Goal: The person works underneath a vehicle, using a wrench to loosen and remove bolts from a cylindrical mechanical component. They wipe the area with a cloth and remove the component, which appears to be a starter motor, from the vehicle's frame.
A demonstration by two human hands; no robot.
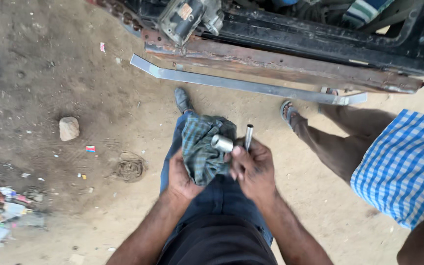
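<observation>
Left hand (pixel 181 174) has a bunched-up checked rag (pixel 201 147), fingers curled under and around it so it's gripped tight. Sitting in the folds of the rag, right at the tips of the right fingers, is a short shiny metal socket (pixel 222 143) — open end facing the camera. Right hand (pixel 253 169) is closed too: the thumb and forefinger press against the socket side of the rag, and a slim metal tube (pixel 248 136) sticks up from behind the knuckles. I can't tell exactly how that tube is pinned, the fingers hide its lower end.

What I'd worry about here — that socket is only cradled in cloth, not really clamped by anything hard. Any greasy film on it plus a loose fold and it pops out past the fingertips, straight down onto the dirt ground (pixel 74 83) below the hands, where it picks up grit. Same story for the tube, since the right hand is doing two jobs at once; loosen the grip to work the socket and the tube could slide out.

Also, another person's sandalled foot (pixel 288 112) is just beyond the right-hand fingers, with a long flat metal strip (pixel 241 84) and the rusty vehicle sill (pixel 290 64) farther out. A dropped part could roll that way or land on toes.
</observation>
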